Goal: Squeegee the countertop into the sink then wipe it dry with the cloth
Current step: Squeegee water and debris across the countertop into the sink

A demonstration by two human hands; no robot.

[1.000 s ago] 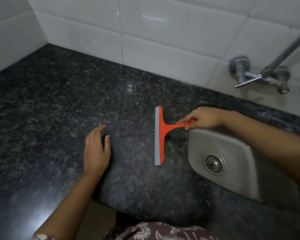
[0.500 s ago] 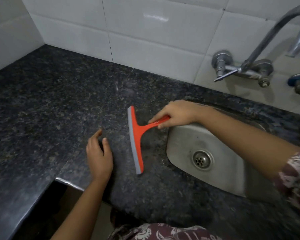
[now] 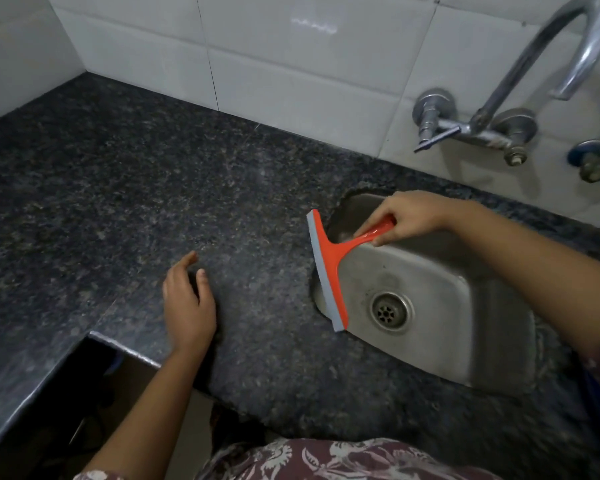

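Note:
My right hand (image 3: 407, 218) grips the handle of an orange squeegee (image 3: 329, 268) with a grey rubber blade. The blade lies along the left rim of the steel sink (image 3: 447, 327), its lower end hanging over the basin near the drain (image 3: 390, 311). My left hand (image 3: 187, 306) rests on the dark speckled granite countertop (image 3: 118, 202), fingers relaxed and slightly spread, well left of the sink. No cloth is in view.
A chrome wall tap (image 3: 482, 126) with a curved spout hangs above the sink at the upper right. White tiled walls (image 3: 291, 64) close the back and left. The counter's front edge (image 3: 125, 344) steps inward at the lower left over a dark opening.
The squeegee has been pulled rightward across the counter from beside my left hand to the sink's rim. My left hand has stayed in place on the counter.

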